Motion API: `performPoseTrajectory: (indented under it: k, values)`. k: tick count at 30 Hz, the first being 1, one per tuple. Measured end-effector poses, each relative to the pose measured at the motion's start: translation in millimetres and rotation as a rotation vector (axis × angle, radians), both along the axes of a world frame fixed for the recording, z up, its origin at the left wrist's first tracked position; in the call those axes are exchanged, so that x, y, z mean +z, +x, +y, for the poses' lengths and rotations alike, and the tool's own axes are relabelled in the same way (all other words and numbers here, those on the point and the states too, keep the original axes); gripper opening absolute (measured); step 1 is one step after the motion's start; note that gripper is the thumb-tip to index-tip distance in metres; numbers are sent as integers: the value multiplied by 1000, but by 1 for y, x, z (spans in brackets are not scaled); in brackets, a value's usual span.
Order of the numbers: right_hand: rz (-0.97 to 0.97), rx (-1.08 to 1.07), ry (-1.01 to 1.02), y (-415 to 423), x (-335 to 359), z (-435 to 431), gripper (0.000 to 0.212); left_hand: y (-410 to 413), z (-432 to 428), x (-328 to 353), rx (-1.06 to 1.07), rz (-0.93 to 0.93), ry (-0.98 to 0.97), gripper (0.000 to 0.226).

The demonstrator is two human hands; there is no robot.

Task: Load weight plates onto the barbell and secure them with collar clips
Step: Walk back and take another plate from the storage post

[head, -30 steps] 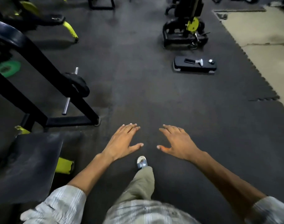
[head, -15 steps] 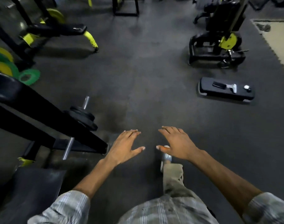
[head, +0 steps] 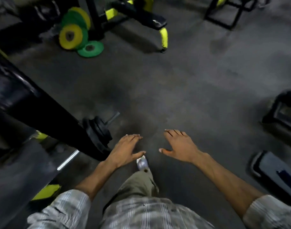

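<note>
Shifted since earlier: yellow and green plates (head: pixel 72 36) are now showing closer, at the floor's far-left corner. My left hand (head: pixel 126 149) and right hand (head: pixel 179 146) are hovering, fingers straight, holding nothing. Barbell (head: pixel 113 118), carrying black plates (head: pixel 100 129), is sitting just beside my left hand, partly behind the black frame (head: pixel 33 103).

On my feed I see both arms reaching forward from striped grey sleeves (head: pixel 62 210), palms down. The bare left hand (head: pixel 126 148) sits at seven o'clock, the bare right hand (head: pixel 180 146) at five (thumbs pointing toward each other, apart); fingers straight, holding nothing.
</note>
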State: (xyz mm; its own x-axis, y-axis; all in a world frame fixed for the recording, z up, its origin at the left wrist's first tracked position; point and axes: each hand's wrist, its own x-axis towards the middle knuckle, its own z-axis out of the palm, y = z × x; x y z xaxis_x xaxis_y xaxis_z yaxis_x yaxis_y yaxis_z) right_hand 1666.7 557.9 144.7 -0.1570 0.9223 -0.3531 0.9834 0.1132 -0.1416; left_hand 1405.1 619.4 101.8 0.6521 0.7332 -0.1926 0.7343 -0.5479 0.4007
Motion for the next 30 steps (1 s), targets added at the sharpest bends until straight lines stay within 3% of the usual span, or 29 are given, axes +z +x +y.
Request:
performPoseTrajectory:
  k: [10, 17, 25, 27, 30]
  values:
    - [-10, 320, -36, 9, -14, 269, 80, 13, 174, -27, 352, -26, -65, 71]
    - [8, 728, -80, -50, -23, 415, 80, -2, 220, -31, 742, -54, -104, 69]
    - [50, 1282, -133, -135, -40, 527, 79, 11, 241, -37, 1326, -50, -155, 68]
    - [5, 1521, -194, -151, -37, 553, 80, 45, 247, -26, 1590, -79, -123, 69]
    - [34, 1587, -194, -158, -38, 554, 80, 61, 238, -24, 1640, -89, -105, 68]
